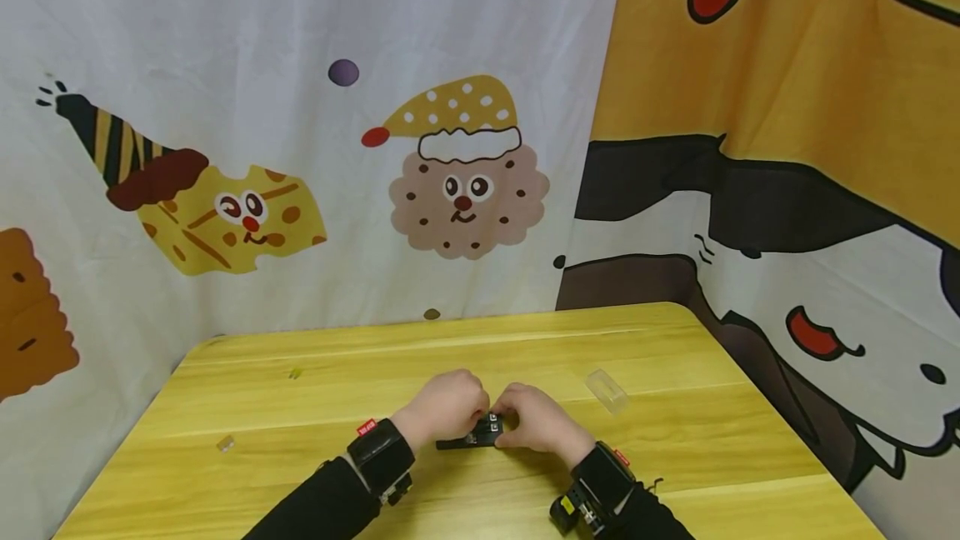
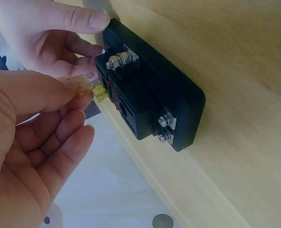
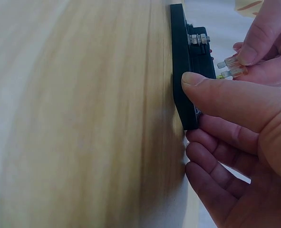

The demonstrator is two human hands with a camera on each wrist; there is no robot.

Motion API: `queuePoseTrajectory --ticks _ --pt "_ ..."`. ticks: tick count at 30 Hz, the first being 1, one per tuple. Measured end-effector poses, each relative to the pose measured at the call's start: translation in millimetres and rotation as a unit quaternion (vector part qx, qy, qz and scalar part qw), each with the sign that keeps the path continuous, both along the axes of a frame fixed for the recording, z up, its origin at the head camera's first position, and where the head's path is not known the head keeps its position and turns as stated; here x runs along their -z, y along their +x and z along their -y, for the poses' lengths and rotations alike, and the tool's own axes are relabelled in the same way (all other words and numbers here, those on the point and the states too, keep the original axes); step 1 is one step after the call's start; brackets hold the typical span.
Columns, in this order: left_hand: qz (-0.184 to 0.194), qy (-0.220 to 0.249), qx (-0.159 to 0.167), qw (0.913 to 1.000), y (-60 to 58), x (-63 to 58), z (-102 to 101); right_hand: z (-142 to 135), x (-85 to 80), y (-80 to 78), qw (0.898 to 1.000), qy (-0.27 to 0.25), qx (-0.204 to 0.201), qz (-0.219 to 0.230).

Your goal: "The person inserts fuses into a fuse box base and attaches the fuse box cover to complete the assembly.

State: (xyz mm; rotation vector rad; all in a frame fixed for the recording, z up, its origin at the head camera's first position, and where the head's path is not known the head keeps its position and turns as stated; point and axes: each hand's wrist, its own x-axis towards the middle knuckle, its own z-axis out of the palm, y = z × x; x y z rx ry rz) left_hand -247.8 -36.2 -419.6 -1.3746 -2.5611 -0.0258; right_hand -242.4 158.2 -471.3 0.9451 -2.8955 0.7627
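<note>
In the head view my left hand (image 1: 448,407) and right hand (image 1: 538,419) meet over a black fuse block (image 1: 474,437) on the table. My left thumb and fingers pinch a clear, orange-tinted blade fuse (image 2: 80,86), its two metal prongs pointing at the block. A yellow blade fuse (image 2: 101,93) sits at the block's near end, beside a row of small red dots. Bolts with nuts (image 2: 119,60) stand on the block's base. My right hand grips the end of that base, thumb on one side and fingers on the other, as the right wrist view shows.
A clear plastic cover (image 1: 607,391) lies on the wooden table (image 1: 697,440), right of and beyond my hands. Off to the left are a small yellow piece (image 1: 295,373) and a small pale orange piece (image 1: 226,443). A printed curtain hangs behind the table.
</note>
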Motion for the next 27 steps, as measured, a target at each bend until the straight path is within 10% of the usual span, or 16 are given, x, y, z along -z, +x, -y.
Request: queuePoseTrajectory --ticks 27 --pt "0.017 -0.017 -0.027 0.9993 3.9 1.8 -9.5 0.8 -3.1 1.8 1.000 -0.005 -0.004 -0.002"
